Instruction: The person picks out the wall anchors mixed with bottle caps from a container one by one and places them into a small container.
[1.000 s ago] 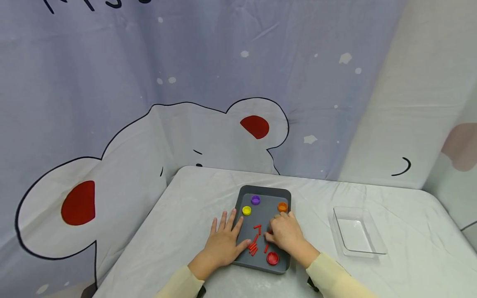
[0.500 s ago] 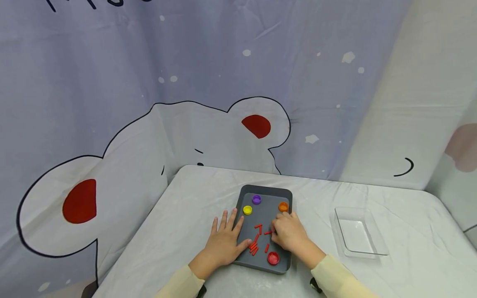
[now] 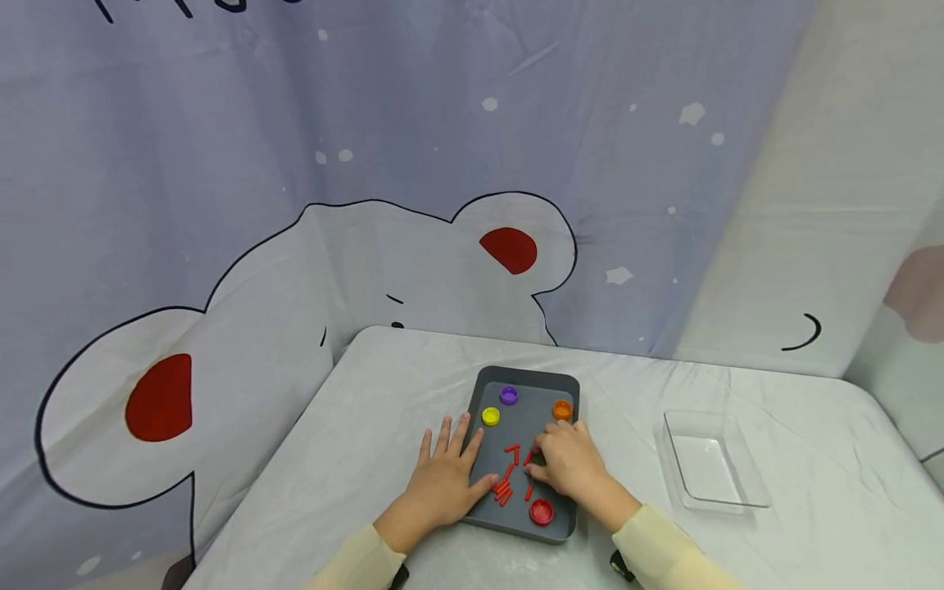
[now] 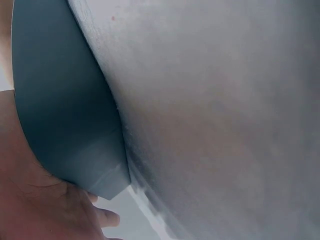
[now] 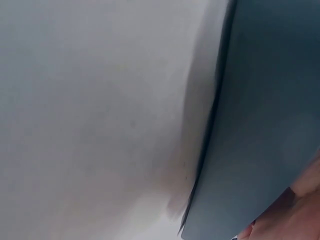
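A dark grey tray (image 3: 533, 428) lies on the white-covered table, with several short red sticks (image 3: 509, 472) loose in its middle. My right hand (image 3: 571, 465) reaches over the tray's right side and pinches one red stick (image 3: 528, 458) between thumb and fingertips. Another red stick (image 3: 528, 492) lies just below that hand, above a round red cup (image 3: 542, 512). With fingers spread, my left hand (image 3: 440, 485) rests across the tray's left rim, its thumb tip beside the red sticks. Both wrist views mostly show the tray's outer wall (image 4: 70, 100) and the cloth.
Small round cups stand farther up the tray: purple (image 3: 509, 396), yellow (image 3: 490, 416) and orange (image 3: 562, 409). A clear rectangular container (image 3: 711, 463) sits on the table to the right. Behind the table hangs a printed curtain (image 3: 413, 131).
The red stick at my right fingertips has turned from lying sideways to a steeper slant, and the thumb has shifted left. My left hand stays in place on the tray.
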Tool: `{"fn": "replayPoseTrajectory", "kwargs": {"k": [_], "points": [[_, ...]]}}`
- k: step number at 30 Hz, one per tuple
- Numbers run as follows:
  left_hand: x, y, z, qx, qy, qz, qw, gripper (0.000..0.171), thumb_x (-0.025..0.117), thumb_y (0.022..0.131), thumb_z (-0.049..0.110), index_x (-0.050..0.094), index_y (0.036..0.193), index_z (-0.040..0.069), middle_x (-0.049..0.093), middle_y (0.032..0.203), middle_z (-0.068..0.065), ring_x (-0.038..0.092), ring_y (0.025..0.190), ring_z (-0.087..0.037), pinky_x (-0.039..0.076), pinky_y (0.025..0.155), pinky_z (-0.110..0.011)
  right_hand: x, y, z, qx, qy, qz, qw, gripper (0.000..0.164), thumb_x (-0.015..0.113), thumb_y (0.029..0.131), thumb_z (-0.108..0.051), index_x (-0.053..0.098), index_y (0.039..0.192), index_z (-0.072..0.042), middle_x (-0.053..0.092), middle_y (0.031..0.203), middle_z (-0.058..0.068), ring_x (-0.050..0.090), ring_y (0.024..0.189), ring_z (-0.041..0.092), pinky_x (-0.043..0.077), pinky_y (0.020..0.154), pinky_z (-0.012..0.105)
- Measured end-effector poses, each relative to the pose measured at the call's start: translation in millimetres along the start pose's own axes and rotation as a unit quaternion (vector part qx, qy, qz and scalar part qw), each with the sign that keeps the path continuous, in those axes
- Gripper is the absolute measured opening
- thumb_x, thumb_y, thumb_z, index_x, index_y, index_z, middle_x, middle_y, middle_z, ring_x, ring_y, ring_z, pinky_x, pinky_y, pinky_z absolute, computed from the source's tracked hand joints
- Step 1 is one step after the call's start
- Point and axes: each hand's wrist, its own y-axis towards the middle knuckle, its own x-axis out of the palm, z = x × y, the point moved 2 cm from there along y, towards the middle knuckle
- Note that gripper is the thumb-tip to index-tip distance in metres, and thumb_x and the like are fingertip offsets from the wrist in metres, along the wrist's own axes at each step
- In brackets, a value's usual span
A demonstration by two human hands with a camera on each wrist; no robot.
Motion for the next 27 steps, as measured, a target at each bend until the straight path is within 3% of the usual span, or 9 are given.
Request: {"fn": "replayPoseTrajectory", "kwargs": {"k": [14,21,27], "points": [[0.5,0.0,-0.7,0.002,0.001,-0.004,1.0,0.078,0.041,0.101,0.065,0.034,0.16,0.015,0.012,0.17,-0.012,0.009,0.155,-0.043,0.01,0.119,-0.066,2.3,4.2,0.0,0.017,0.015,-0.019,1.0,0.039,0.088,0.074,-0.048,0.074,0.084,-0.013,0.064,0.083,-0.001,0.059,0.08,0.021,0.032,0.069,0.035],[1.1,0.0,-1.0,0.0,-0.002,-0.004,1.0,0.077,0.041,0.101,0.065,0.034,0.16,0.015,0.012,0.17,-0.011,0.009,0.155,-0.042,0.01,0.119,-0.066,4.3,5.7,2.2,0.022,0.031,-0.027,0.999,0.035,0.088,0.075,-0.046,0.074,0.084,-0.015,0.066,0.086,-0.001,0.06,0.083,0.022,0.032,0.07,0.035],[2.7,0.8,-1.5,0.001,0.001,-0.003,1.0,0.077,0.042,0.101,0.065,0.035,0.159,0.015,0.012,0.17,-0.011,0.009,0.155,-0.042,0.01,0.119,-0.066,5.0,6.6,2.8,0.014,0.046,-0.009,0.999,0.029,0.09,0.074,-0.038,0.074,0.081,-0.015,0.062,0.078,-0.004,0.058,0.077,0.02,0.033,0.068,0.036]]}}
